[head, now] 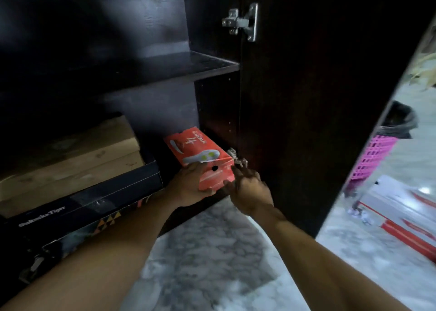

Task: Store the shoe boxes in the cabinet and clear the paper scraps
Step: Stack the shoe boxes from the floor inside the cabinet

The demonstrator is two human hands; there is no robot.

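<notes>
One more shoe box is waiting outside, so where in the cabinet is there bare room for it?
The upper shelf looks bare. The bottom level is crowded: tan box on black box at left, red box held by both hands, left hand and right hand, against the right wall.

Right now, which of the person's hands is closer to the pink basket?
Right. The right hand is at the orange shoe box's right corner, on the pink basket's side; the left hand grips the box's left end, farther away.

Two bare forearms, no sleeves; hands (188,183) ungloved, no rings visible.
</notes>
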